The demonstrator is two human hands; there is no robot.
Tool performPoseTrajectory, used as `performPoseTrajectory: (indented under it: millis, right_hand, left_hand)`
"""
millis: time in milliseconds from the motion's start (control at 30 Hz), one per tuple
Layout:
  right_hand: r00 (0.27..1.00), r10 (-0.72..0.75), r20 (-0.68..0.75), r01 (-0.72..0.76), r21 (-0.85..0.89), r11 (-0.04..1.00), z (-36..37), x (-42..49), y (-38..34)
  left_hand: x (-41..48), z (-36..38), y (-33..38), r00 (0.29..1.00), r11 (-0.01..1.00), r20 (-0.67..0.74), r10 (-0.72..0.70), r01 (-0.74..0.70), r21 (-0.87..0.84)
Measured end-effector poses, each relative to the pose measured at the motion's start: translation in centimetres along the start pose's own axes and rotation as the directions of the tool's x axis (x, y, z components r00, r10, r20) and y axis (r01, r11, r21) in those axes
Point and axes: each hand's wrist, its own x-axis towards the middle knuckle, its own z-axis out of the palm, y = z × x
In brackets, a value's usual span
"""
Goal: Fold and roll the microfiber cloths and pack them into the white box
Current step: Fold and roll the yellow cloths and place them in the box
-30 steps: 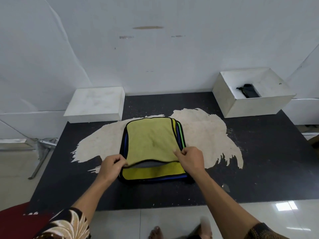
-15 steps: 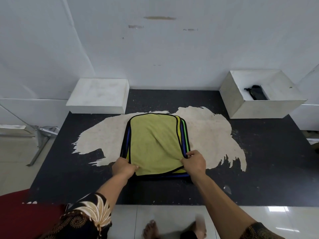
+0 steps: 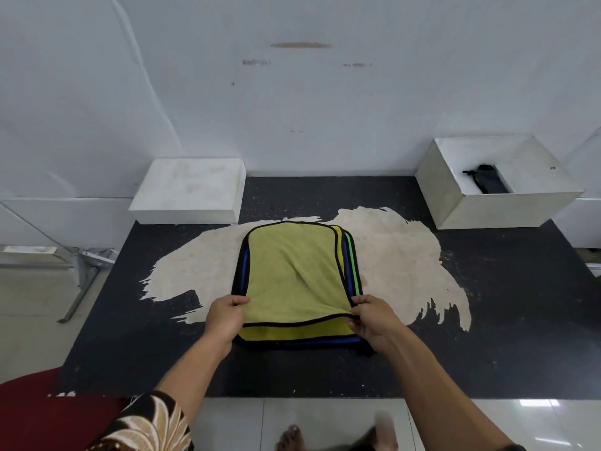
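Observation:
A stack of microfiber cloths point(image 3: 349, 271) lies in the middle of the dark table point(image 3: 520, 320), showing yellow, blue and green edges with black trim. The top olive-yellow cloth point(image 3: 292, 271) is spread over the stack. My left hand point(image 3: 226, 315) pinches its near left corner and my right hand point(image 3: 374, 315) pinches its near right corner, lifting the near edge slightly off the yellow cloth below. The open white box point(image 3: 494, 206) stands at the table's far right, with a black object point(image 3: 486, 179) inside.
A closed white box or lid point(image 3: 192, 190) sits at the far left of the table against the white wall. A worn pale patch point(image 3: 406, 255) spreads across the tabletop under the stack. A metal bracket point(image 3: 84, 265) is left of the table. My bare feet show on the tiled floor below.
A second ago the top cloth's near edge was held further up the stack; both hands have drawn it toward me and down, so it now covers most of the stack.

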Motion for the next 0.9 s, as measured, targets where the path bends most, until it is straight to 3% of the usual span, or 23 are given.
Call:
performPoseTrajectory:
  millis: [100, 267, 400, 500, 600, 700, 800, 900]
  right_hand:
    - [0.999, -0.033, 0.030, 0.033, -0.001, 0.999, -0.6, -0.6, -0.9]
    - [0.986, -0.137, 0.094, 0.146, -0.091, 0.985, -0.4, -1.7, -2.1]
    - [0.969, -0.171, 0.179, 0.204, -0.188, 0.961, 0.3, -2.1, -2.0]
    - [0.958, -0.237, 0.162, 0.272, -0.250, 0.929, 0.8, -1.9, -1.5]
    - [0.934, -0.338, 0.113, 0.356, -0.272, 0.894, 1.2, -1.2, -1.0]
    - [0.934, -0.358, -0.004, 0.353, -0.168, 0.921, 1.5, -0.4, -0.7]
    - [0.958, -0.283, -0.043, 0.279, -0.080, 0.957, 1.7, 0.3, -1.1]
    - [0.991, -0.116, 0.067, 0.111, 0.078, 0.991, 1.7, 0.0, -2.6]
  left_hand:
    - [-0.1, -0.5, 0.7, 0.993, 0.987, 0.095, -0.075, 0.088, -0.137]
    - [-0.4, -0.8, 1.6, 0.996, 0.948, 0.006, -0.093, 0.091, -0.305]
    - [-0.7, -1.1, 1.3, 0.977, 0.997, -0.202, 0.069, -0.058, 0.058]
    - [-0.8, -1.3, 1.2, 0.961, 0.986, -0.237, 0.142, -0.116, 0.119]
    - [-0.2, -1.7, 1.1, 0.972, 0.988, -0.178, 0.154, -0.149, 0.040]
    - [0.2, -1.8, 1.5, 0.979, 0.987, -0.127, 0.158, -0.162, -0.020]
    - [0.2, -1.8, 2.5, 0.995, 0.994, 0.008, 0.099, -0.099, -0.040]
    - [-0.4, -1.7, 4.0, 0.980, 0.968, 0.193, -0.041, 0.086, -0.234]
